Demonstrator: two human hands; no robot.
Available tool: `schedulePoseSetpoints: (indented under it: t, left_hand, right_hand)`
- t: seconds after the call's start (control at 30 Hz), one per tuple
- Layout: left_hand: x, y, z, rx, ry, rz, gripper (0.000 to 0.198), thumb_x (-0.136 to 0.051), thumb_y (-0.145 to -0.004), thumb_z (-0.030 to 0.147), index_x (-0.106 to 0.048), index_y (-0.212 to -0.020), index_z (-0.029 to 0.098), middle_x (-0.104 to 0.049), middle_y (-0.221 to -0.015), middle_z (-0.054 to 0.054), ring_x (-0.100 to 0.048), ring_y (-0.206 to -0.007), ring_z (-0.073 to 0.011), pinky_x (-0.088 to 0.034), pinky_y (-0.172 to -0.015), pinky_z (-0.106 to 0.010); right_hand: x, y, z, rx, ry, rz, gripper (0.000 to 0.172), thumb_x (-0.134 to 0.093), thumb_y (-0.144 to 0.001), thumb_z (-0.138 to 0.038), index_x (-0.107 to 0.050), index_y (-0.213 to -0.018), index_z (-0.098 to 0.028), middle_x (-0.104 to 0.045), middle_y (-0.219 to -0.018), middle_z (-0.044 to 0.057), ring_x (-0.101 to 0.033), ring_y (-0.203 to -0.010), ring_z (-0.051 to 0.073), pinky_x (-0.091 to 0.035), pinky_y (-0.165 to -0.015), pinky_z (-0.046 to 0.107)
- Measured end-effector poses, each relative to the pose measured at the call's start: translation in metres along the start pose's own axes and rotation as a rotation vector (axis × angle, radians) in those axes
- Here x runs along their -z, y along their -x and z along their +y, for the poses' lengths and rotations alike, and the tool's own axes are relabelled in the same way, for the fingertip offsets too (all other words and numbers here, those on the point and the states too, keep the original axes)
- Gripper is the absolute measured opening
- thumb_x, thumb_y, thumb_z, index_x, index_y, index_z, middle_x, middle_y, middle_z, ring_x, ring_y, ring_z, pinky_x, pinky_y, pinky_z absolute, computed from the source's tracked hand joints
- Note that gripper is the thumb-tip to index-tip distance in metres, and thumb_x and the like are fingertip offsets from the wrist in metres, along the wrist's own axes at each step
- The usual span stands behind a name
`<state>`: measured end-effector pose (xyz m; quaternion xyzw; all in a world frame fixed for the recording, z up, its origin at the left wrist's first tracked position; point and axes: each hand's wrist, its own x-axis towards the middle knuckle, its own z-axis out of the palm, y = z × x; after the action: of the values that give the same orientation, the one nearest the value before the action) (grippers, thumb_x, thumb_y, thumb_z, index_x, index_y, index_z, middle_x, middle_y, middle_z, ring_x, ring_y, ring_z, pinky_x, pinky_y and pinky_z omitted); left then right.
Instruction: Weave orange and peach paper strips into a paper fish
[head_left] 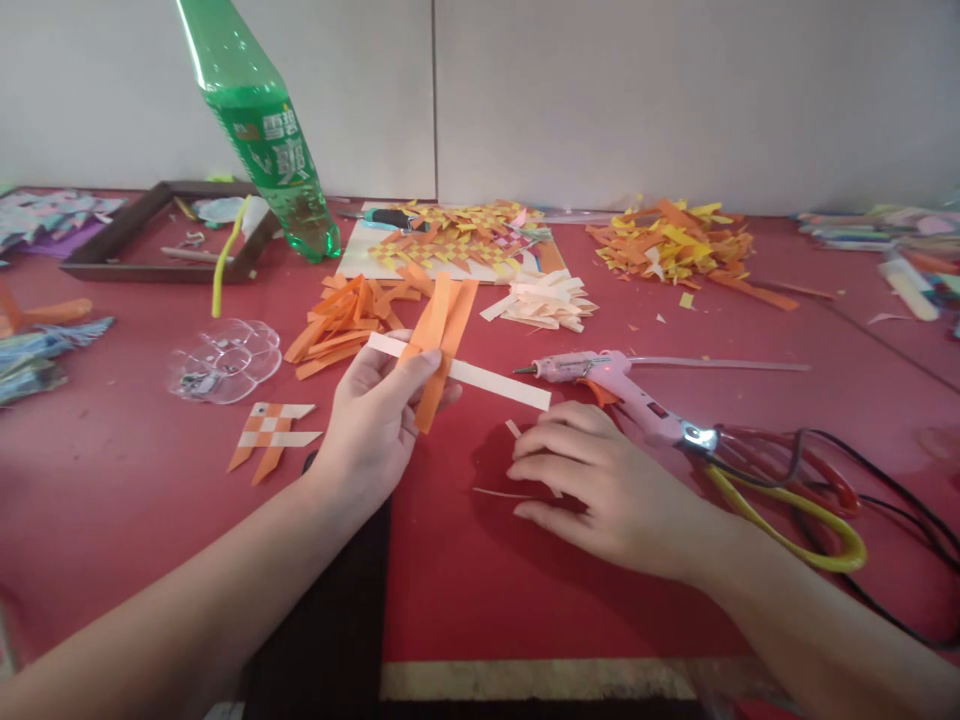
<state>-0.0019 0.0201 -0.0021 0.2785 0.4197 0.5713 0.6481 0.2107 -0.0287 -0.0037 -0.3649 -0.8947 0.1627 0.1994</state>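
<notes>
My left hand [373,415] is closed on a small weave of paper strips [442,345]: two orange strips crossed by one long cream strip that sticks out to the right. It holds them a little above the red table [480,580]. My right hand [600,480] rests on the table just to the right, fingers curled and held together, fingertips by a tiny cream paper scrap [513,428]. What the fingers hold, if anything, is hidden. A pink glue gun [615,378] lies right behind this hand.
Loose orange strips [341,320] and cream strips [544,298] lie behind my hands. A woven orange-yellow mat [457,235], a scrap pile [675,240], a green bottle [262,130], a wooden frame [150,235], a clear tray [221,362], a finished small weave [271,430] and scissors [795,490] surround them.
</notes>
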Motion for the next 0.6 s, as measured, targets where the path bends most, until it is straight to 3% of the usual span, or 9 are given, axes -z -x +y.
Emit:
schedulePoseSetpoints:
  t: [0.13, 0.23, 0.33, 0.43, 0.6]
  left_hand:
    - [0.000, 0.000, -0.002, 0.015, -0.074, -0.010, 0.022, -0.079, -0.074, 0.019, -0.061, -0.086, 0.018, -0.067, -0.081, 0.004, -0.065, -0.071, -0.0087, -0.058, -0.065, -0.020]
    - [-0.001, 0.004, -0.003, 0.045, -0.204, -0.101, 0.027, -0.081, -0.073, 0.024, -0.062, -0.092, 0.018, -0.068, -0.088, 0.002, -0.066, -0.077, -0.0112, -0.058, -0.067, -0.023]
    - [-0.001, 0.009, -0.002, 0.074, -0.365, -0.221, 0.029, -0.081, -0.074, 0.031, -0.066, -0.095, 0.017, -0.070, -0.091, -0.001, -0.066, -0.079, -0.0134, -0.056, -0.070, -0.023]
    - [0.000, 0.013, -0.002, 0.079, -0.491, -0.322, 0.027, -0.078, -0.077, 0.035, -0.069, -0.094, 0.017, -0.072, -0.089, -0.002, -0.067, -0.079, -0.0150, -0.052, -0.071, -0.023]
    - [0.000, 0.015, -0.002, 0.073, -0.553, -0.321, 0.027, -0.076, -0.079, 0.038, -0.069, -0.095, 0.017, -0.073, -0.092, -0.003, -0.068, -0.082, -0.0172, -0.051, -0.072, -0.025]
  right_hand:
    - [0.007, 0.001, 0.001, 0.131, -0.046, -0.017, 0.013, -0.056, -0.094, -0.018, -0.068, -0.092, -0.022, -0.070, -0.091, 0.003, -0.053, -0.093, 0.019, -0.043, -0.086, 0.038]
    - [0.012, 0.003, -0.006, 0.181, -0.224, 0.074, 0.012, -0.059, -0.091, -0.016, -0.065, -0.099, -0.023, -0.070, -0.083, 0.000, -0.057, -0.086, 0.016, -0.047, -0.082, 0.032]
    - [0.012, 0.005, -0.011, -0.017, -0.362, 0.208, 0.005, -0.059, -0.092, -0.020, -0.062, -0.090, -0.023, -0.065, -0.075, 0.000, -0.058, -0.069, 0.013, -0.049, -0.065, 0.026]
    - [0.011, 0.006, -0.013, -0.220, -0.399, 0.300, 0.021, -0.057, -0.094, -0.030, -0.058, -0.074, -0.022, -0.060, -0.070, 0.000, -0.055, -0.060, 0.011, -0.045, -0.054, 0.025]
    - [0.008, 0.005, -0.012, -0.261, -0.341, 0.438, 0.026, -0.063, -0.091, -0.035, -0.061, -0.068, -0.022, -0.054, -0.065, -0.002, -0.050, -0.057, 0.009, -0.040, -0.051, 0.023]
